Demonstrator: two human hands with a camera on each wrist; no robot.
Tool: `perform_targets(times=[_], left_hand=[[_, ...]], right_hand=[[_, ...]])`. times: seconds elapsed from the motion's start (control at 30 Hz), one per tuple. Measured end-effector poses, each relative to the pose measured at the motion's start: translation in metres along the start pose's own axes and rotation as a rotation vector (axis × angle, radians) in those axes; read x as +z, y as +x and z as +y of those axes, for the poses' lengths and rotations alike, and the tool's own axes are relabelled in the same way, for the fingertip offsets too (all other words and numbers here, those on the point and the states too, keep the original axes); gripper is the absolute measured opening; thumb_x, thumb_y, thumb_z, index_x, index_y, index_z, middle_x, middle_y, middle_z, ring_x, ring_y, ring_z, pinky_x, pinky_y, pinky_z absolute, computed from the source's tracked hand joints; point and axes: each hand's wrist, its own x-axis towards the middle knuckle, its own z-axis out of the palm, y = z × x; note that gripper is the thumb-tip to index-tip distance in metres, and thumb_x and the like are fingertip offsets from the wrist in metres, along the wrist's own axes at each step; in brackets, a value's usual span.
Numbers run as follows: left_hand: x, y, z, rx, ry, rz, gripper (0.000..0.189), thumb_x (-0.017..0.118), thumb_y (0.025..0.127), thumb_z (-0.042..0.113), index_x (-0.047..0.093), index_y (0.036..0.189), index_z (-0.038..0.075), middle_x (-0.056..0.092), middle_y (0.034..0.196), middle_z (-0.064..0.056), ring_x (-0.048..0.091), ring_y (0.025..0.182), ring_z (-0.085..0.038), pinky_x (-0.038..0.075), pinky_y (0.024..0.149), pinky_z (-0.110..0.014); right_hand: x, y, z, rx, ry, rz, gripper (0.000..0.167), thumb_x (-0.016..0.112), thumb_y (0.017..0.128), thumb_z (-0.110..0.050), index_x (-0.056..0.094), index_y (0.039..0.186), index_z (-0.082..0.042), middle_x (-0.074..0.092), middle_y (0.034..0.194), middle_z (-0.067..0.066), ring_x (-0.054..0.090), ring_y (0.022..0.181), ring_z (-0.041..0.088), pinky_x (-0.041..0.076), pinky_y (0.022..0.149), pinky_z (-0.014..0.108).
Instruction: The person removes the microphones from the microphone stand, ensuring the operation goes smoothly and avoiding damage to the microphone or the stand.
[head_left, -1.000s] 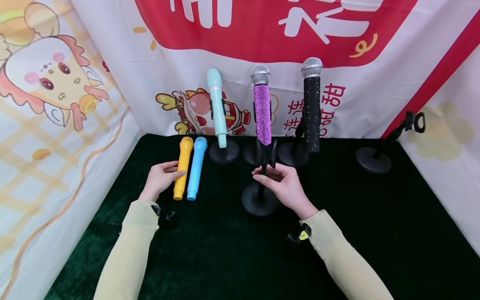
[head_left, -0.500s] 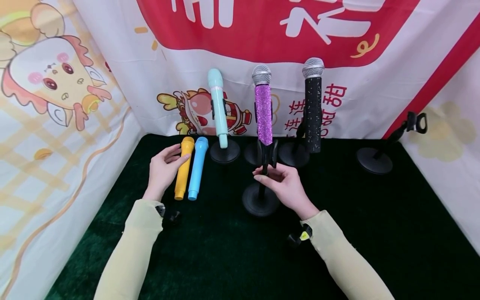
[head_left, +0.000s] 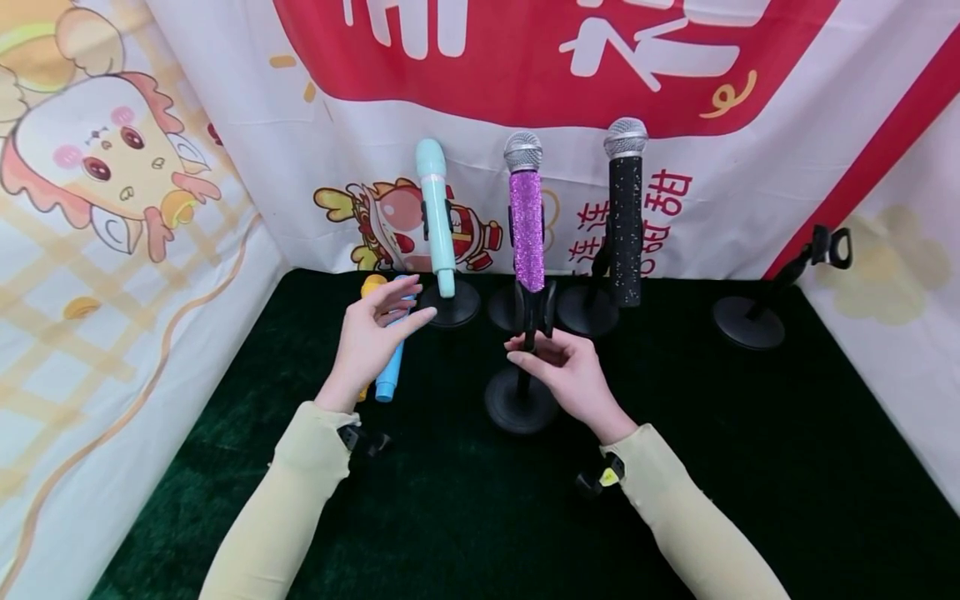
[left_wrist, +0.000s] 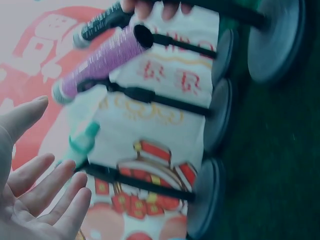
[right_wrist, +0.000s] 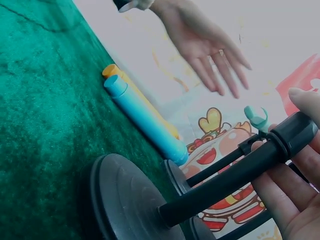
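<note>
Black stand (right_wrist: 220, 184) in right fingers (right_wrist: 277, 200), left hand (head_left: 363, 343) apart

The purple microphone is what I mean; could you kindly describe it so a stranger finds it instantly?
Behind the dark green tabletop hangs a printed banner. Before it, the purple microphone stands between a mint microphone and a black microphone. Under its silver head, it alone has a glittering purple body.

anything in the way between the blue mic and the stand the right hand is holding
Nothing visible: in the head view, only green cloth shows between the blue mic and the stand gripped by the right hand. The left hand hovers over the blue mic, though, partly hiding it.
</note>
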Motion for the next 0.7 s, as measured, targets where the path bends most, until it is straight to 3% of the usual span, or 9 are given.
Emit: perform_targets(times=[0.3, 0.5, 0.7], left_hand=[[0.034, -0.005, 0.028, 0.067, -0.103, -0.110, 0.051, 0.076, 0.093, 0.009, 0.058, 0.141, 0.003, 0.062, 0.136, -0.013, 0.059, 0.122, -0.028, 0.046, 0.106, -0.050], [0.053, -0.009, 0.042, 0.150, -0.139, -0.177, 0.052, 0.080, 0.091, 0.015, 0.061, 0.140, 0.011, 0.065, 0.133, -0.003, 0.062, 0.117, -0.017, 0.049, 0.103, -0.037], [0.070, -0.010, 0.051, 0.211, -0.179, -0.233, 0.052, 0.081, 0.090, 0.014, 0.063, 0.139, 0.017, 0.066, 0.132, 0.000, 0.063, 0.116, -0.019, 0.051, 0.101, -0.036]], right_hand=[[0.001, -0.005, 0.012, 0.040, -0.009, -0.007, 0.027, 0.079, 0.092, -0.019, 0.074, 0.115, -0.006, 0.074, 0.111, 0.006, 0.071, 0.104, 0.022, 0.056, 0.092, 0.034], [0.000, -0.006, 0.015, 0.014, -0.021, -0.005, 0.031, 0.080, 0.092, -0.018, 0.072, 0.116, -0.001, 0.075, 0.109, 0.005, 0.072, 0.101, 0.023, 0.057, 0.091, 0.034], [-0.001, -0.005, 0.016, -0.011, -0.041, -0.004, 0.029, 0.080, 0.091, -0.018, 0.073, 0.116, -0.004, 0.075, 0.107, 0.005, 0.072, 0.100, 0.023, 0.057, 0.089, 0.035]])
